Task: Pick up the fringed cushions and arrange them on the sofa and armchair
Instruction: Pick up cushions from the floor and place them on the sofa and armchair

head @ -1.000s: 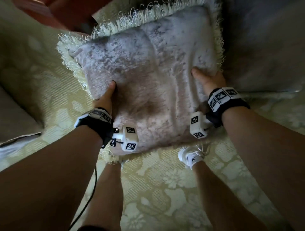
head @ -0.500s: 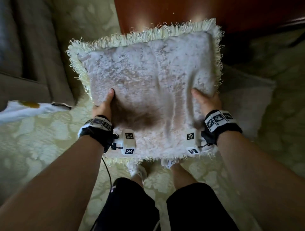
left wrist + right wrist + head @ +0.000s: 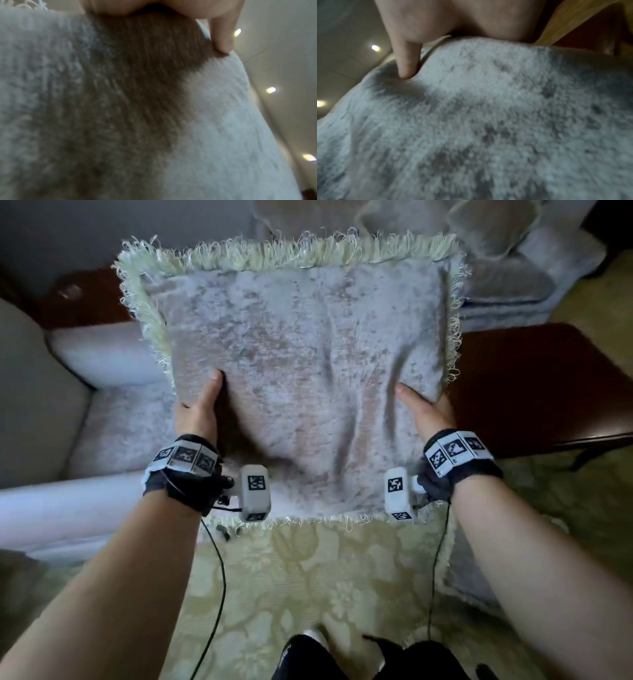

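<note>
Over the pale floral carpet point(image 3: 308, 594), with the grey upholstered seat point(image 3: 113, 419) just ahead, keep your left hand point(image 3: 198, 412) and right hand point(image 3: 428, 412) clasping the square silvery velvet cushion with its cream fringe point(image 3: 305, 378) in mid-air, thumbs on top, and lower it level onto that seat.

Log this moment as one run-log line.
phase: carry | object: fringed cushion | left hand: grips left edge | right hand: grips right edge | placed: not yet
</note>
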Available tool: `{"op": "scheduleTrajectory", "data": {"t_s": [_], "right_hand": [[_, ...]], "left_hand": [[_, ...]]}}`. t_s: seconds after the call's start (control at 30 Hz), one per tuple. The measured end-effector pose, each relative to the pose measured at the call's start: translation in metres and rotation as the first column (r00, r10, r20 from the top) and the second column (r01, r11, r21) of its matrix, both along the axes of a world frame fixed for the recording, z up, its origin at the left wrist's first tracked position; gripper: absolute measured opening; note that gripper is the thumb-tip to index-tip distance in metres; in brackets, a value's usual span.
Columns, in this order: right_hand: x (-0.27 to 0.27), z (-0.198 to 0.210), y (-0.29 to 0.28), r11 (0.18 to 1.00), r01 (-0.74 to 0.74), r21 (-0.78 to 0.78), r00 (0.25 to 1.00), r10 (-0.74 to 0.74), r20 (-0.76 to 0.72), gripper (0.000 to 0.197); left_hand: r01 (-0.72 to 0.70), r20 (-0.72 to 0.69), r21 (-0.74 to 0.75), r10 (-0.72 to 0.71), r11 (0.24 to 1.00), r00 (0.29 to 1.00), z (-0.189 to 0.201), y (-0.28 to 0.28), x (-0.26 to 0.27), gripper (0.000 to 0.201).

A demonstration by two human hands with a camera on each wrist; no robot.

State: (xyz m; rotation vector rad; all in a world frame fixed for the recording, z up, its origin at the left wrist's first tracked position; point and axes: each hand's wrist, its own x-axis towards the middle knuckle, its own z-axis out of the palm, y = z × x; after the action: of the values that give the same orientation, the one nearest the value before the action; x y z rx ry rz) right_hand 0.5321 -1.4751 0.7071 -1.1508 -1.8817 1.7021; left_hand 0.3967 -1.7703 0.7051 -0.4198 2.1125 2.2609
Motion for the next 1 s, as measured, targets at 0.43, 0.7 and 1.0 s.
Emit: {"op": "scheduleTrajectory", "data": {"t_s": [0.43, 0.7, 1.0], "right_hand": [[-0.03, 0.209, -0.05, 0.996, -0.089, 0.03, 0.942, 0.094, -0.323, 0.088], [-0.088, 0.249, -0.032, 0.992, -0.125, 0.011, 0.889, 0.117, -0.442, 0.079], [-0.18, 0.261, 0.004, 0.987, -0.147, 0.06, 0.837, 0.156, -0.524, 0.11]], "left_hand": [[-0.001, -0.458, 0.106, 0.05, 0.994, 0.887, 0.225, -0.052, -0.014, 0.095], [-0.039, -0.533, 0.161, 0.12, 0.986, 0.837, 0.276, -0.036, -0.059, 0.089], [-0.122, -0.577, 0.091, 0.152, 0.988, 0.803, 0.296, 0.001, -0.133, 0.098]]}}
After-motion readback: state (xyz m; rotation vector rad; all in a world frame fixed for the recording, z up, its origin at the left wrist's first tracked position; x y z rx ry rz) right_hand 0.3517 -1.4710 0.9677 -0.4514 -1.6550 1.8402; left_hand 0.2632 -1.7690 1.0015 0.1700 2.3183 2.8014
